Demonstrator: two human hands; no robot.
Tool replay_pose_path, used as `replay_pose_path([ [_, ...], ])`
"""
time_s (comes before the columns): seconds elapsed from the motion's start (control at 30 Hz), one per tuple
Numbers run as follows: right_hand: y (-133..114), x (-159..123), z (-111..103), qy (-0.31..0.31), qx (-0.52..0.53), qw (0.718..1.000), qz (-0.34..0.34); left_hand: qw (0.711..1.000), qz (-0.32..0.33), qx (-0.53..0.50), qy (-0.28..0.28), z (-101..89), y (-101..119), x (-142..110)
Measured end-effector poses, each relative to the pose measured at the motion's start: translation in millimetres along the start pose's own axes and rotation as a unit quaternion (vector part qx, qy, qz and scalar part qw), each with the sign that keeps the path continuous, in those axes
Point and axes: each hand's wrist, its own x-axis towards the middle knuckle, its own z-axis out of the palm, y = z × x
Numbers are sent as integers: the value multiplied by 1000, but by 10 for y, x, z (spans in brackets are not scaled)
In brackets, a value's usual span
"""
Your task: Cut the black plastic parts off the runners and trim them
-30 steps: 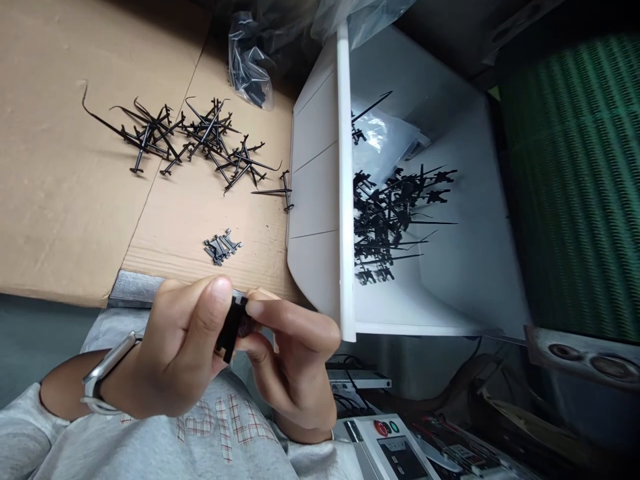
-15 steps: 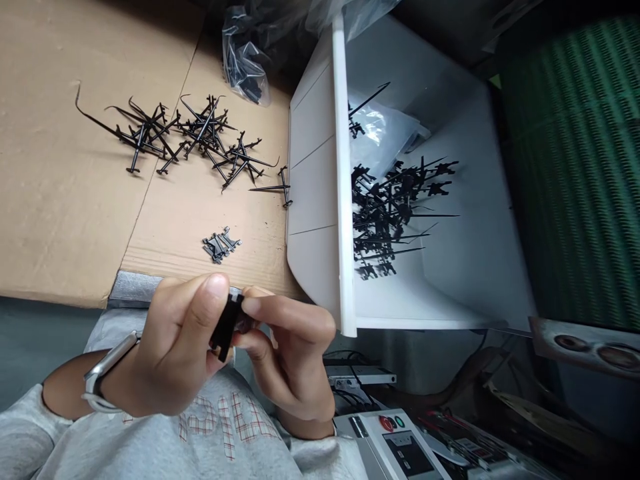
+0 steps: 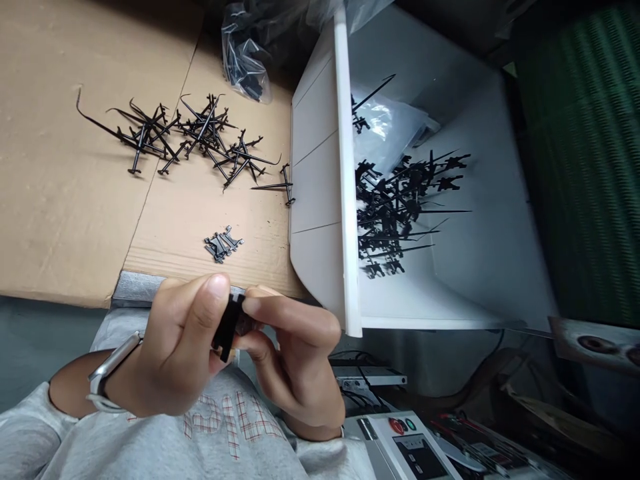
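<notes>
Close to my chest, my left hand [image 3: 183, 347] pinches a small flat black plastic piece [image 3: 229, 328] with notched ends. My right hand [image 3: 295, 353] is closed on the piece's right side, thumb and forefinger pressed to it; a small dark part [image 3: 245, 324] shows behind, too hidden to name. Beyond my hands, a little stack of similar flat black pieces [image 3: 223, 244] lies on the cardboard. Farther away are several heaps of thin black stick-like parts [image 3: 203, 133] with crossbars, and a single such part [image 3: 286, 187] lies beside the white bin.
The white bin [image 3: 353, 200] on the right holds a tangle of black parts [image 3: 395, 207] and a clear plastic bag [image 3: 383, 130]. Another clear bag [image 3: 247, 73] with black pieces sits at the back. Below right stands a control box [image 3: 407, 440] with red and green buttons.
The view has shifted slightly, so the bin and hands sit a little farther right. Both hands keep the same grip on the black piece.
</notes>
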Motion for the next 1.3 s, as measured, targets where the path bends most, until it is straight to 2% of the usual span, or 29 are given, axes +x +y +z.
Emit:
replay_pose_path([
  [0.3,-23,-7,-11,-13,-5,1000,21,1000,-24,-6,11,39,41,50],
  [0.67,52,-16,-38,-24,-16,999,-24,994,-86,-69,-3,-3,31,28],
  [0.83,46,-19,-22,-28,-35,999,-25,998,-53,-41,9,12,46,28],
  [1.07,-16,-40,-3,-21,-29,999,-5,998,-48,-34,4,1,37,8],
  [1.17,-51,-51,5,-14,-25,999,25,999,-41,-36,0,3,34,7],
  [1.3,-66,-50,25,-10,-13,999,33,999,-30,-26,15,15,23,6],
])
